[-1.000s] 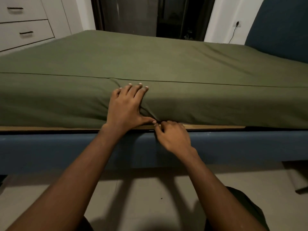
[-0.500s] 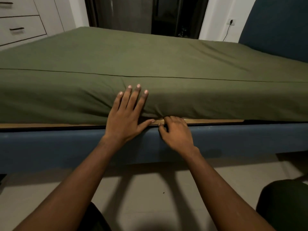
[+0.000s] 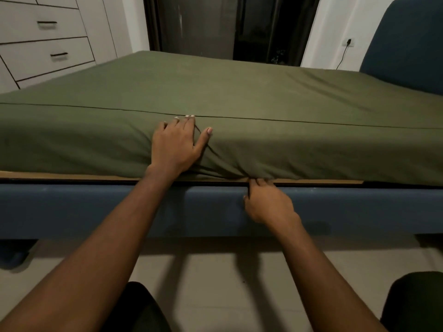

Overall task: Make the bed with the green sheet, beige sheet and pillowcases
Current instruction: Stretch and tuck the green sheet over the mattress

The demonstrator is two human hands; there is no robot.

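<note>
A person at the bedside works the lower hem of a matte, olive-toned green sheet (image 3: 239, 92), which lies stretched over the mattress top and down its near side, toward the gap above a thin light-brown wooden base board (image 3: 311, 181) and a dark blue padded bed frame (image 3: 96, 207). The left hand (image 3: 177, 144) lies flat against the mattress side, fingers straight and spread, pressing the cloth. The right hand (image 3: 268, 204), fingers curled, pinches the bunched hem just above the board, where a fan of creases converges; its fingertips are partly hidden in the fold. The likely trouble from here is that a hard downward tug could drag the cloth askew and leave those creases set into the side panel. Easing the flat palm too soon could let slack spring back out of the gap. Fingers pushed deep under the mattress also risk being nipped against the board. At the back left stands a white chest of drawers with dark bar handles (image 3: 48, 51); every drawer in view is closed, so what they hold cannot be told. Neither the beige sheet nor the pillowcases appear anywhere in view, so most of the job seems yet to come.
</note>
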